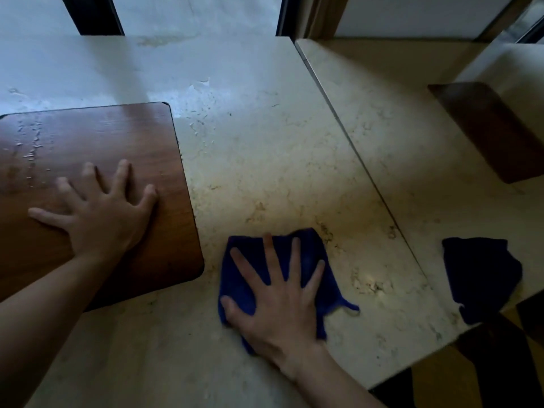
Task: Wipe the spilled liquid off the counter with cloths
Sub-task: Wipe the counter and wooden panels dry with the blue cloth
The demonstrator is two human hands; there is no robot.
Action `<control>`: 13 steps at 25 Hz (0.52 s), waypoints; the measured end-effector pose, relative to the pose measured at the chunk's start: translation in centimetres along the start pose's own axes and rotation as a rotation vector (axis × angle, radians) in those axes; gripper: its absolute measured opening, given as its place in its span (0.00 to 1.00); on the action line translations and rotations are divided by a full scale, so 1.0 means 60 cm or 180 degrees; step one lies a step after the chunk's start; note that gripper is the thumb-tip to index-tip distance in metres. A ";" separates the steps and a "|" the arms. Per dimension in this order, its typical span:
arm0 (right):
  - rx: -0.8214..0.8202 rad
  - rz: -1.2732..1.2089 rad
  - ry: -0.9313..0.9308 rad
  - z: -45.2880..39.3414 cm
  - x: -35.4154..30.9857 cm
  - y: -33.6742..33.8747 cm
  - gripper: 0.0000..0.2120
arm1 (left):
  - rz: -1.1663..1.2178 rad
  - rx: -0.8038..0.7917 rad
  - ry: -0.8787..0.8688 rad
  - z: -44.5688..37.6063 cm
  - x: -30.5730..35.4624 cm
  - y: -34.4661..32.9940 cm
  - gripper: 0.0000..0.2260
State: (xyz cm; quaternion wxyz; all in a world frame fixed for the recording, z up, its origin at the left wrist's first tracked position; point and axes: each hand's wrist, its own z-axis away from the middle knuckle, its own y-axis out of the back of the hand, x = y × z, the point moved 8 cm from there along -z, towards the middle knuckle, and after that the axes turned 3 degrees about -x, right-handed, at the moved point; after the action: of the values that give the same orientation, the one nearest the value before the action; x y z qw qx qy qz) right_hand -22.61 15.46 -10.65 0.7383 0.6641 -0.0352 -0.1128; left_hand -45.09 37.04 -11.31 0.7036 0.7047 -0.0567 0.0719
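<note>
My right hand (276,301) lies flat, fingers spread, pressing a blue cloth (312,254) onto the pale marble counter (265,172). My left hand (100,213) rests flat with spread fingers on a brown wooden board (117,136) at the left. Spilled liquid (200,92) shows as wet streaks and droplets on the counter behind the board. More droplets (32,145) sit on the board's far left part. A second dark blue cloth (479,275) lies at the right, beyond a seam in the counter.
A mirror wall at the right reflects the counter and a brown board (494,134). Dark window frames (94,16) stand behind the counter. The counter's front right corner (459,334) drops off to a dark floor.
</note>
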 end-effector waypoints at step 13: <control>-0.0309 -0.0149 0.0209 -0.624 -0.099 0.060 0.34 | -0.0391 -0.0469 0.0371 0.005 -0.013 -0.014 0.34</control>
State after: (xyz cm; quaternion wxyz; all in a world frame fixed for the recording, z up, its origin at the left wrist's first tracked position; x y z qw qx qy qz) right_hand -20.38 53.46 -10.82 0.7676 0.6314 0.0102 -0.1097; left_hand -45.70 36.73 -12.26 0.7587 0.6478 0.0225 0.0652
